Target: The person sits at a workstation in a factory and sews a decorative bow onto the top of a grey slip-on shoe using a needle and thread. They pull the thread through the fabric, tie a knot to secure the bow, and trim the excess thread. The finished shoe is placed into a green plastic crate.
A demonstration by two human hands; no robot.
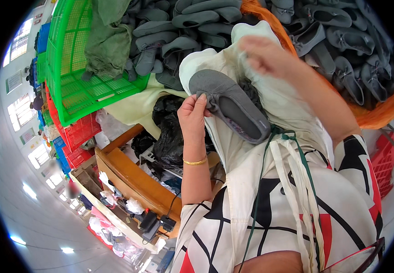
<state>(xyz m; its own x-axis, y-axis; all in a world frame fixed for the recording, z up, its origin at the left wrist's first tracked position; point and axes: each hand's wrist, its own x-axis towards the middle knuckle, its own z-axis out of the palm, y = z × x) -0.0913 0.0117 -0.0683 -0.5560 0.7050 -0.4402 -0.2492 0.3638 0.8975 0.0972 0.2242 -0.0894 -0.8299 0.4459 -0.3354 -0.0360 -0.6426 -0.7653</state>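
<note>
Grey cloth covers the shoe [231, 105] I watch remotely, over the person's cream apron [292, 107]; the left hand [192, 113] pinches it at the bow [212, 101], while the right hand [264, 55], off to its right, is too blurred for me to tell open from closed.

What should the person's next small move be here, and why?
Probably bring the right hand to the heel of the grey shoe to steady it: only the left hand grips the shoe, pinching it by the bow near the toe, while the right hand, blurred, is apart from it.
</note>
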